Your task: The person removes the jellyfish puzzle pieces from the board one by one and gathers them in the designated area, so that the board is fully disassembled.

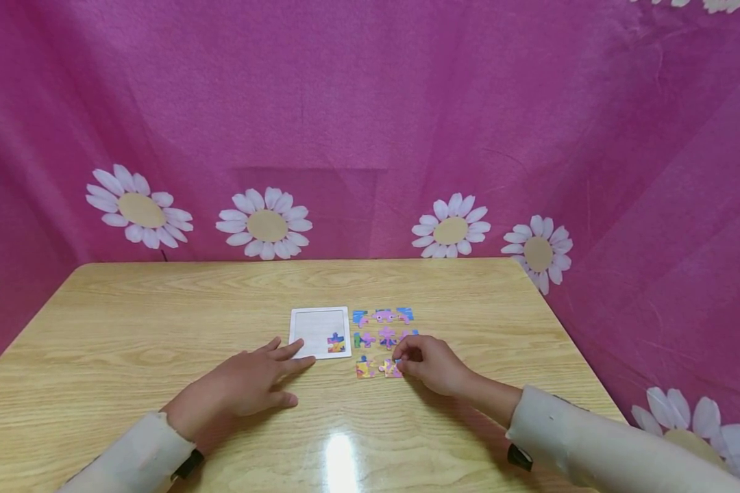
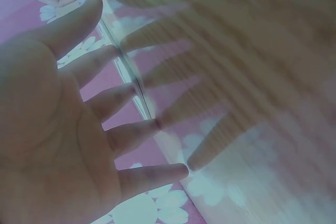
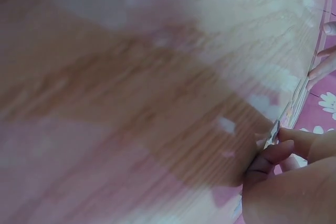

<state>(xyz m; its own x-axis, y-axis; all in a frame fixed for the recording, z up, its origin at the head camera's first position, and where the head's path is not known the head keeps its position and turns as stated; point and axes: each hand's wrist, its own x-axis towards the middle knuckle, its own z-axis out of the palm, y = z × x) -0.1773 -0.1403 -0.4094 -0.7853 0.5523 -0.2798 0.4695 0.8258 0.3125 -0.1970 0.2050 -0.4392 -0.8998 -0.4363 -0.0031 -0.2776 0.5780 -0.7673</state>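
Observation:
A white square puzzle tray (image 1: 294,335) lies on the table, one colourful jigsaw piece (image 1: 336,343) in its lower right corner. My left hand (image 1: 247,380) is spread with straight fingers, fingertips at the tray's near left edge. In the left wrist view the left palm (image 2: 63,129) faces the camera and holds nothing. Right of the tray, my right hand (image 1: 438,366) pinches a puzzle piece (image 1: 392,369) at the right end of the nearest row, partly covered by its fingers. Seen from the right wrist, thumb and forefinger of that hand (image 3: 294,166) meet at the piece's edge, low over the table.
More jigsaw pieces (image 1: 386,336) lie in rows beside the tray, with a pink figure's face (image 1: 384,315) in the far row. A yellow and blue piece (image 1: 364,368) sits left of the pinched one. Behind the wooden table (image 1: 160,301) hangs a pink flowered cloth (image 1: 345,103).

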